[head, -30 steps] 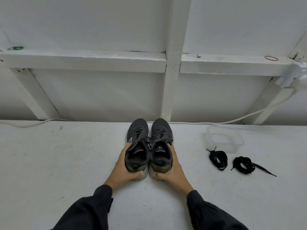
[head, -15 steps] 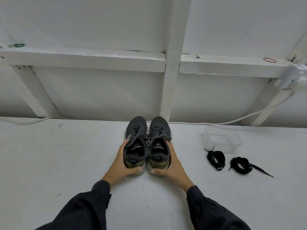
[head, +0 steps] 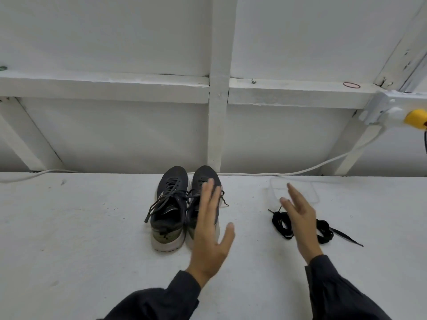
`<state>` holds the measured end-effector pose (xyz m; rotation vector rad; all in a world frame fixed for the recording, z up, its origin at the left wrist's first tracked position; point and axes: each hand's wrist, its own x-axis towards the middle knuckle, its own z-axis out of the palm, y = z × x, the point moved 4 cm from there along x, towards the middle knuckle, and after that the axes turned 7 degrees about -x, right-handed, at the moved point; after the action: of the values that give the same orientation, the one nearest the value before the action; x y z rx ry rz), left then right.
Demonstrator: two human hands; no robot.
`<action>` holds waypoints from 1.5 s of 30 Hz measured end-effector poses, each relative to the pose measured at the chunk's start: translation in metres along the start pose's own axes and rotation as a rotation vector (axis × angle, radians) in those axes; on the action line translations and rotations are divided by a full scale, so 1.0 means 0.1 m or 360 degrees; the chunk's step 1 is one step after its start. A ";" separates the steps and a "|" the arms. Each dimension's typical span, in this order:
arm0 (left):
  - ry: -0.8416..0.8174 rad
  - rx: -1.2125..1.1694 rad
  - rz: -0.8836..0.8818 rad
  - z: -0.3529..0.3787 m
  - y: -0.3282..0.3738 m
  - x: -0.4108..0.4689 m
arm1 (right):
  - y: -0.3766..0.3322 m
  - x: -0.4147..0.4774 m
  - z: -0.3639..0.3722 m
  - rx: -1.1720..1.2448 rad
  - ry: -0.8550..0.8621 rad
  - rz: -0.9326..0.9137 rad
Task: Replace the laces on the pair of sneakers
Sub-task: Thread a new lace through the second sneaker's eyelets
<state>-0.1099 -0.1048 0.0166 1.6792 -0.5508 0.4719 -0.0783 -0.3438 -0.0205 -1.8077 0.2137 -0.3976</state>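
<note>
Grip released: left hand (head: 208,229), right hand (head: 300,218) splayed, empty | sneakers (head: 171,204) lengthwise, toes pointing away

Before you on the desk (head: 92,227), the pair of sneakers (head: 171,204) stands side by side, toes toward the wall (head: 115,135) behind. To its right lie two bundled laces (head: 280,224), one beside the other, with the container (head: 309,190) just behind them. A cable (head: 254,173) runs along the desk's back edge. Your left hand (head: 209,241) overlaps the right sneaker (head: 203,176); your right hand (head: 300,218) overlaps the laces.
</note>
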 end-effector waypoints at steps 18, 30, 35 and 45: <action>-0.0562 -0.0470 -0.1522 1.79 -0.71 0.67 | 0.70 1.02 -0.52 0.0127 0.0164 0.0677; 0.0142 -0.0228 -0.1400 0.91 -1.20 0.80 | 0.43 0.95 0.61 0.0228 -0.0333 0.0589; 0.0139 -0.0145 -0.1340 0.90 -1.22 0.80 | 0.41 0.96 0.68 0.0206 -0.0321 0.0571; -0.0017 0.0168 -0.1066 0.96 -1.25 0.64 | 0.40 0.93 0.71 -0.0016 -0.0334 0.0443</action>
<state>0.0167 -0.1882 -0.0606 1.8447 0.0491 0.0018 0.0366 -0.3233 -0.0609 -1.7839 0.3157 -0.0098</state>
